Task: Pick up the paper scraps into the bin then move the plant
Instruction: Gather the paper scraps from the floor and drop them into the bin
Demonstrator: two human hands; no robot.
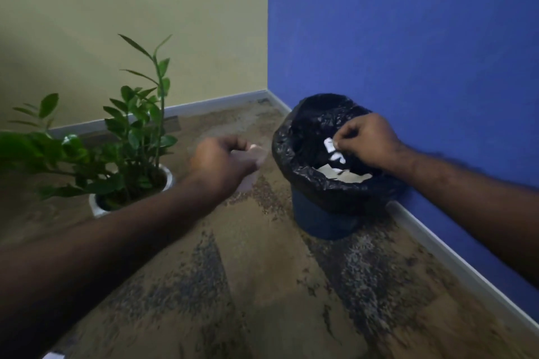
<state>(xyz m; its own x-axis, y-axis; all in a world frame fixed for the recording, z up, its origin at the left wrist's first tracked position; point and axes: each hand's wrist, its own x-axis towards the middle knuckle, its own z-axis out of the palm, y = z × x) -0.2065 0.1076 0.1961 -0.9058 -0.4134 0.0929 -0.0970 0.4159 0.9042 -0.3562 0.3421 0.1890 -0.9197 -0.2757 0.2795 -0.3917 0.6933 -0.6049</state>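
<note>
A blue bin (320,221) with a black liner (309,181) stands on the floor against the blue wall. My right hand (369,143) hovers over its opening and pinches a white paper scrap (330,144). Another scrap (338,158) hangs just below it, and pale paper (345,174) lies inside the bin. My left hand (224,163) is in the air between the plant and the bin, fingers curled. Something pale shows at its fingertips, but blur hides whether it is paper. The green plant (137,125) stands in a white pot (170,178) to the left.
The bin sits near the corner where the yellow wall (145,23) meets the blue wall (408,38), with a white skirting board (437,245) along both. The floor is speckled brown carpet. A small white bit (54,355) shows at the bottom left edge.
</note>
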